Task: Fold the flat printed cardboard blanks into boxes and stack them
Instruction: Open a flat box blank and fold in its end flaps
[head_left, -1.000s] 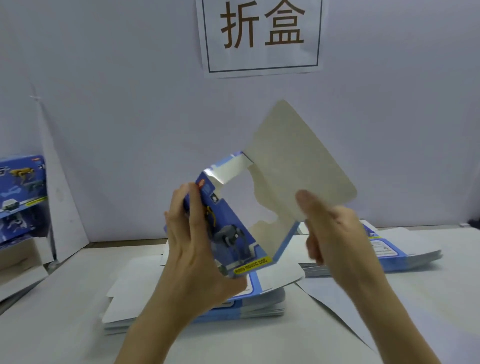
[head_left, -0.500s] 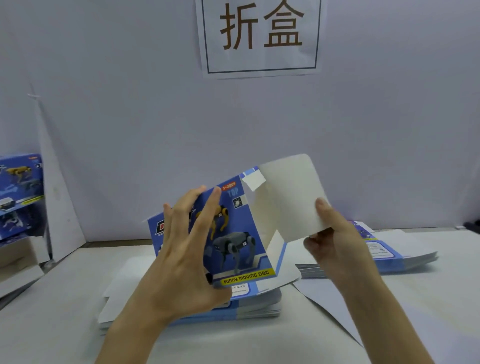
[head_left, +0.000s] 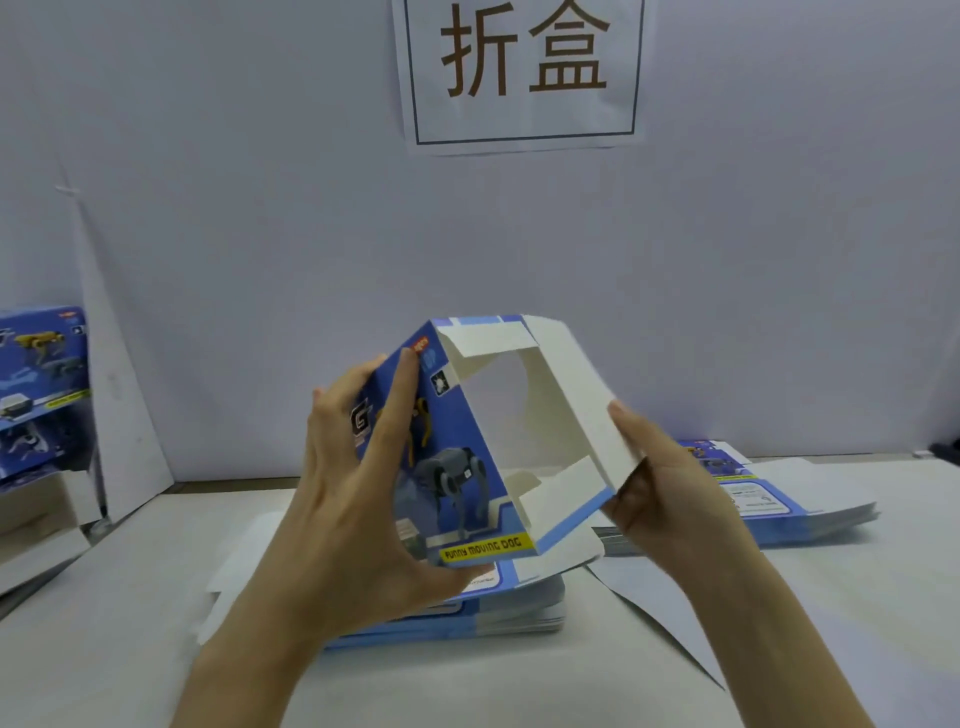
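Observation:
I hold a half-formed blue printed box in the air over the table, its open end facing me and its white inside showing. My left hand grips its printed robot-dog face, fingers on the front and thumb under the bottom edge. My right hand holds the white right wall, thumb on the outside and fingers hidden behind it. Under the box lies a stack of flat blanks. A second stack of blanks lies at the right.
Finished blue boxes stand stacked at the far left by a white leaning board. A paper sign hangs on the grey wall behind. A loose white sheet lies on the table near my right forearm.
The big white flap that stood up has been folded down into a side wall. The box has turned so that its open end faces me, and my hands moved apart onto its two sides.

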